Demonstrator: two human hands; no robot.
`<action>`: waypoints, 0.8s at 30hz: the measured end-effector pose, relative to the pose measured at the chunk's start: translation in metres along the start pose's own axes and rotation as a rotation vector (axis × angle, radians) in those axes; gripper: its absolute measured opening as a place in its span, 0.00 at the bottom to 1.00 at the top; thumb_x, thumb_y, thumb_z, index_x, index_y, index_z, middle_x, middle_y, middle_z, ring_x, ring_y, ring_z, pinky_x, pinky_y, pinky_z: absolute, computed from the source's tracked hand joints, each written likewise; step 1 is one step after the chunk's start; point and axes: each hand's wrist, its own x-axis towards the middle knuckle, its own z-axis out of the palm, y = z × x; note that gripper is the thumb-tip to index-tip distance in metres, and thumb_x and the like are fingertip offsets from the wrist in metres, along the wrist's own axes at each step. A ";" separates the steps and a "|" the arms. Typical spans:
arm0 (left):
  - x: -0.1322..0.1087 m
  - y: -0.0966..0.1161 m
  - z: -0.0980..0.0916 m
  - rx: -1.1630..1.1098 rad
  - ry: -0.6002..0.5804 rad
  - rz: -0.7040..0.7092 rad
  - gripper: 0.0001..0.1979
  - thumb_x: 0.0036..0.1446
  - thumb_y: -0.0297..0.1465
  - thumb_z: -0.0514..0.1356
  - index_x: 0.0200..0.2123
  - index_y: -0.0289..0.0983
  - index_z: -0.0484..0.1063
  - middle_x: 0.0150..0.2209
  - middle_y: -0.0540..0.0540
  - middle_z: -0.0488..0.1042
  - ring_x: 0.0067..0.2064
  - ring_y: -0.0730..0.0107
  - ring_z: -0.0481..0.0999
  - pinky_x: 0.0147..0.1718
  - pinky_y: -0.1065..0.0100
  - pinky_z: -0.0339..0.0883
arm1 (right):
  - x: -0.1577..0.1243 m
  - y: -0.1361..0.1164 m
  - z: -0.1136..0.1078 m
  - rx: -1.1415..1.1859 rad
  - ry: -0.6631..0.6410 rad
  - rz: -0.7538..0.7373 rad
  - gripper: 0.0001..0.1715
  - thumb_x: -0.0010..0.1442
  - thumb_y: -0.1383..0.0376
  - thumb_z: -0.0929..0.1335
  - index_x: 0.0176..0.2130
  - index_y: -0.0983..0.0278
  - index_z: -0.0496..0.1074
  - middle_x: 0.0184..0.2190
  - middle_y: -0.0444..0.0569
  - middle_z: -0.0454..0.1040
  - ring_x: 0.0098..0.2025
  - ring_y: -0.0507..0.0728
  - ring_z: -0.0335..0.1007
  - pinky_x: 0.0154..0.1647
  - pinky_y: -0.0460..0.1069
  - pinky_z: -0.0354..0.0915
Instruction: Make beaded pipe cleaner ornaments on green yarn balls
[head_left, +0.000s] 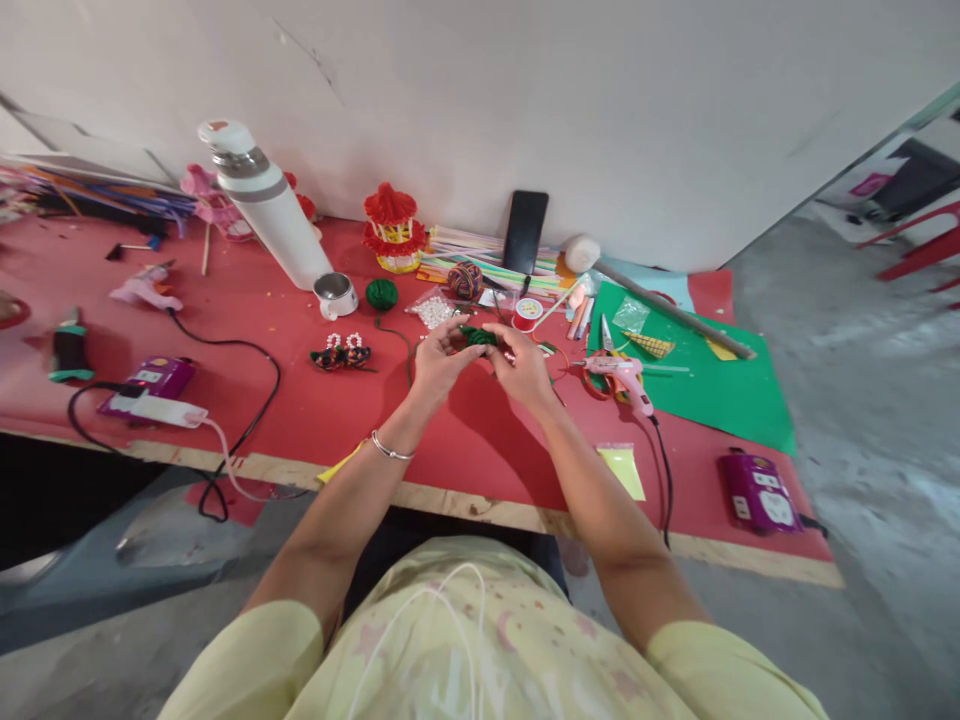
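Above the red table [480,450], my left hand [439,362] and my right hand [521,365] meet on a small dark green yarn-wrapped piece [478,337]. The fingers of both hands pinch it from either side. A green strand [405,345] trails from it toward a green yarn ball [382,294] further back. A silver bangle [390,450] circles my left wrist. A red thread spool [527,314] lies just beyond my right fingers.
A white bottle [266,205], a small metal cup [334,296], a bag of beads [435,310], a multicoloured yarn ball [465,279], a red lantern craft [392,228], a phone [524,232], a pink glue gun [626,378], scissors [604,345], green paper [712,385] and two purple power strips [154,385] [757,492] are on the table.
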 end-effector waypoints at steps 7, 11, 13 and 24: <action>-0.002 0.004 0.003 -0.100 0.011 -0.069 0.28 0.39 0.32 0.78 0.46 0.36 0.77 0.39 0.46 0.82 0.39 0.68 0.82 0.40 0.66 0.77 | 0.000 -0.003 0.002 0.006 0.003 -0.011 0.20 0.67 0.61 0.69 0.57 0.61 0.76 0.53 0.55 0.80 0.53 0.62 0.77 0.56 0.58 0.72; -0.002 0.005 0.003 -0.071 0.050 -0.101 0.28 0.39 0.31 0.77 0.47 0.36 0.77 0.38 0.46 0.82 0.38 0.68 0.82 0.39 0.67 0.77 | -0.001 -0.001 0.004 0.025 0.002 0.008 0.21 0.66 0.60 0.68 0.57 0.60 0.76 0.52 0.55 0.80 0.52 0.61 0.77 0.55 0.57 0.73; -0.002 0.004 0.003 -0.057 0.064 -0.105 0.29 0.39 0.31 0.76 0.47 0.35 0.77 0.38 0.46 0.83 0.38 0.69 0.82 0.38 0.68 0.77 | -0.001 0.002 0.006 0.036 0.005 0.017 0.21 0.66 0.60 0.69 0.57 0.59 0.76 0.53 0.54 0.80 0.52 0.61 0.77 0.56 0.58 0.72; -0.001 0.002 0.003 -0.005 0.062 -0.065 0.26 0.39 0.30 0.75 0.46 0.37 0.78 0.39 0.47 0.82 0.41 0.68 0.82 0.43 0.67 0.77 | -0.007 0.007 0.009 0.100 0.025 0.054 0.22 0.66 0.57 0.69 0.58 0.58 0.75 0.54 0.53 0.79 0.50 0.60 0.78 0.56 0.58 0.74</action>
